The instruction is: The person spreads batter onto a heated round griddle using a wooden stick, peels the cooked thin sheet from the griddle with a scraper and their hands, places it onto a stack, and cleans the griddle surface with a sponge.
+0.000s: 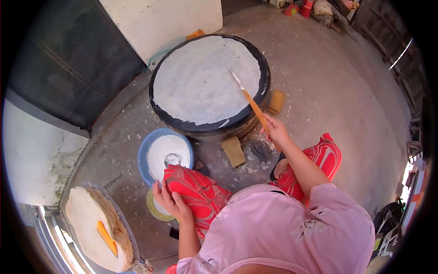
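- White layer (203,84) covers most of round black griddle (265,75), head view.
- Right hand (277,132) grips wooden-handled tool (254,106), its whitened tip over the layer.
- Left hand (174,207) open, fingers spread at red-clad knee (194,185), near blue basin (142,160).

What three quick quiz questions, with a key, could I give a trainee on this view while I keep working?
1. Which hand holds the long tool that reaches over the round griddle?
2. What colour is the mixture in the blue basin? A) black B) white C) green
3. Fill the gap: the orange strip lies on the ____.

Key:
1. The right hand.
2. B
3. Pale stack.
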Tool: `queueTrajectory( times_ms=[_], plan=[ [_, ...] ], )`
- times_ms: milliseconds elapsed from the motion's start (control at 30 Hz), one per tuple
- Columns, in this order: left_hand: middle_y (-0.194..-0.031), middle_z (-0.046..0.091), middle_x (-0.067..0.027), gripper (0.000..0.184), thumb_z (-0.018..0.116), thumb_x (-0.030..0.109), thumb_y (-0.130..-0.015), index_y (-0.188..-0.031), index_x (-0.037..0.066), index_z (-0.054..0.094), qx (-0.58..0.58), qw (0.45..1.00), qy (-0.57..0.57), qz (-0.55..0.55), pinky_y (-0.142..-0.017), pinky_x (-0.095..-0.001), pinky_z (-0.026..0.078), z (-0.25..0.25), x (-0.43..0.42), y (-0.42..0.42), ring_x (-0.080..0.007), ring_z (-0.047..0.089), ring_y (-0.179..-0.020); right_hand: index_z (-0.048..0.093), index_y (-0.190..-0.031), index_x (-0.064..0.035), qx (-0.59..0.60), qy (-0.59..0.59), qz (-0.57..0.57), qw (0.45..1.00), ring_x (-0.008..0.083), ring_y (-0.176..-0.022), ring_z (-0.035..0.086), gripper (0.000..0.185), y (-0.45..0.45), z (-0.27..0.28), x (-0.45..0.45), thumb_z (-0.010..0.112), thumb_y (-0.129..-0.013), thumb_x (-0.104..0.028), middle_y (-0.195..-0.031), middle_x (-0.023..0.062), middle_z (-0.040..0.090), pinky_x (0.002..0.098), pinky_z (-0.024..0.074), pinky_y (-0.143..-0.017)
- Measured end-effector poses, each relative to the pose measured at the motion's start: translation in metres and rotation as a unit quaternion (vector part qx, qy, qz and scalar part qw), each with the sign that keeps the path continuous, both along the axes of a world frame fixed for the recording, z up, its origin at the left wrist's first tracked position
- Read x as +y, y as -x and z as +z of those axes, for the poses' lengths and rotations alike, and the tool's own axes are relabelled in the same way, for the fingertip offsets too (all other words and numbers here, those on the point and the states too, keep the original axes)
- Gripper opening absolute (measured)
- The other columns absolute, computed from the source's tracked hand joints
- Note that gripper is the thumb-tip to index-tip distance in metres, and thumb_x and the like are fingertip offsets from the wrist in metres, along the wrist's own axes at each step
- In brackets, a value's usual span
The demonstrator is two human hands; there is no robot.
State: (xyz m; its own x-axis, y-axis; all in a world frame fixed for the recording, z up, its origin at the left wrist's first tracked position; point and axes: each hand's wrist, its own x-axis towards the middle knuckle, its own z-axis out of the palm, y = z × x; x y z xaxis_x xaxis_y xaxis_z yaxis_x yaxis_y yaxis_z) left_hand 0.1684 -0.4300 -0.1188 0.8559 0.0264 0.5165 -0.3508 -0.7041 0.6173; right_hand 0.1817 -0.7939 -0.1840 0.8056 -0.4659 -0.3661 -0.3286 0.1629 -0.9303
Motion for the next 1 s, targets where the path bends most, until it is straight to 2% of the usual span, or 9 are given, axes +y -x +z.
queueTrajectory(
  times_ms=[200, 267, 367, 600, 667, 733, 833, 933, 1000],
  plan=[
    [-0.128, 0.036, -0.0191, 0.041, 0.039, 0.025, -0.089, -0.117, -0.003, 0.046, 0.015, 1.000, 0.000, -0.023, -0.100, -0.0441, 0.022, -0.002, 0.002, 0.000, -0.0353, 0.031, -0.120, 0.038, -0.130, -0.0149, 0.034, 0.091, 0.030, 0.995, 0.0143, -0.051, 0.053, 0.040, 0.035, -0.046, 0.017, 0.037, -0.091, -0.015, -0.072, 0.0082, 0.058, 0.0264, 0.0425, -0.047],
    [-0.128, 0.036, -0.0186, 0.041, 0.039, 0.025, -0.089, -0.118, -0.003, 0.046, 0.015, 1.000, -0.002, -0.021, -0.100, -0.0439, 0.022, -0.003, 0.001, 0.001, -0.0353, 0.031, -0.121, 0.039, -0.129, -0.0168, -0.006, 0.372, 0.072, 0.925, 0.0295, -0.062, 0.058, 0.043, 0.042, -0.051, 0.024, 0.042, -0.087, -0.016, -0.077, 0.0172, 0.059, 0.0372, 0.0460, -0.057],
    [-0.129, 0.036, -0.0183, 0.041, 0.039, 0.025, -0.089, -0.118, -0.002, 0.046, 0.017, 1.000, 0.008, -0.026, -0.100, -0.0438, 0.022, -0.001, -0.003, 0.001, -0.0352, 0.031, -0.121, 0.039, -0.128, -0.0197, 0.072, 0.471, 0.142, 0.868, 0.0386, -0.071, 0.057, 0.046, 0.035, -0.023, 0.042, 0.045, -0.083, -0.016, -0.080, 0.0234, 0.057, 0.0440, 0.0455, -0.064],
    [-0.129, 0.036, -0.0183, 0.040, 0.038, 0.025, -0.089, -0.118, -0.002, 0.046, -0.004, 0.999, 0.010, -0.049, -0.100, -0.0436, 0.022, -0.002, -0.005, -0.001, -0.0354, 0.031, -0.121, 0.042, -0.128, -0.0199, -0.038, 0.426, 0.149, 0.892, 0.0282, -0.053, 0.054, 0.045, 0.049, -0.029, 0.045, 0.049, -0.084, -0.015, -0.065, 0.0149, 0.056, 0.0343, 0.0433, -0.051],
    [-0.128, 0.036, -0.0184, 0.041, 0.038, 0.026, -0.089, -0.119, -0.001, 0.046, -0.001, 0.999, 0.011, -0.044, -0.100, -0.0435, 0.022, -0.003, -0.004, 0.000, -0.0354, 0.031, -0.120, 0.041, -0.129, -0.0211, 0.118, -0.018, 0.014, 0.993, 0.0136, -0.044, 0.045, 0.040, 0.055, -0.015, 0.033, 0.044, -0.089, -0.017, -0.063, 0.0033, 0.052, 0.0259, 0.0376, -0.041],
    [-0.128, 0.036, -0.0184, 0.041, 0.038, 0.026, -0.089, -0.119, -0.001, 0.046, -0.002, 0.999, 0.012, -0.045, -0.100, -0.0435, 0.022, -0.003, -0.004, 0.000, -0.0353, 0.031, -0.120, 0.043, -0.128, -0.0215, 0.095, -0.030, -0.008, 0.995, 0.0067, -0.049, 0.046, 0.039, 0.056, -0.029, 0.024, 0.041, -0.089, -0.017, -0.063, -0.0007, 0.052, 0.0239, 0.0417, -0.047],
    [-0.128, 0.036, -0.0185, 0.041, 0.038, 0.026, -0.089, -0.119, -0.001, 0.046, -0.003, 0.999, 0.012, -0.048, -0.100, -0.0433, 0.022, -0.004, -0.002, 0.001, -0.0352, 0.031, -0.120, 0.041, -0.129, -0.0204, 0.023, 0.151, -0.038, 0.988, 0.0080, -0.050, 0.048, 0.040, 0.059, -0.040, 0.026, 0.040, -0.090, -0.016, -0.065, 0.0011, 0.054, 0.0245, 0.0423, -0.049],
    [-0.128, 0.036, -0.0184, 0.041, 0.038, 0.025, -0.090, -0.119, -0.002, 0.046, -0.003, 0.999, 0.013, -0.041, -0.100, -0.0430, 0.022, -0.004, -0.001, 0.001, -0.0350, 0.031, -0.121, 0.041, -0.129, -0.0161, 0.053, 0.108, 0.107, 0.987, 0.0100, -0.054, 0.050, 0.039, 0.061, -0.029, 0.035, 0.039, -0.090, -0.015, -0.066, 0.0018, 0.056, 0.0249, 0.0426, -0.053],
    [-0.128, 0.036, -0.0182, 0.040, 0.038, 0.025, -0.090, -0.119, -0.002, 0.046, 0.001, 0.999, 0.014, -0.037, -0.100, -0.0429, 0.022, -0.006, 0.001, 0.002, -0.0349, 0.031, -0.121, 0.042, -0.128, -0.0149, 0.090, 0.132, -0.087, 0.983, 0.0128, -0.058, 0.053, 0.039, 0.057, -0.036, 0.023, 0.040, -0.089, -0.012, -0.066, 0.0038, 0.058, 0.0270, 0.0437, -0.057]
  ],
)
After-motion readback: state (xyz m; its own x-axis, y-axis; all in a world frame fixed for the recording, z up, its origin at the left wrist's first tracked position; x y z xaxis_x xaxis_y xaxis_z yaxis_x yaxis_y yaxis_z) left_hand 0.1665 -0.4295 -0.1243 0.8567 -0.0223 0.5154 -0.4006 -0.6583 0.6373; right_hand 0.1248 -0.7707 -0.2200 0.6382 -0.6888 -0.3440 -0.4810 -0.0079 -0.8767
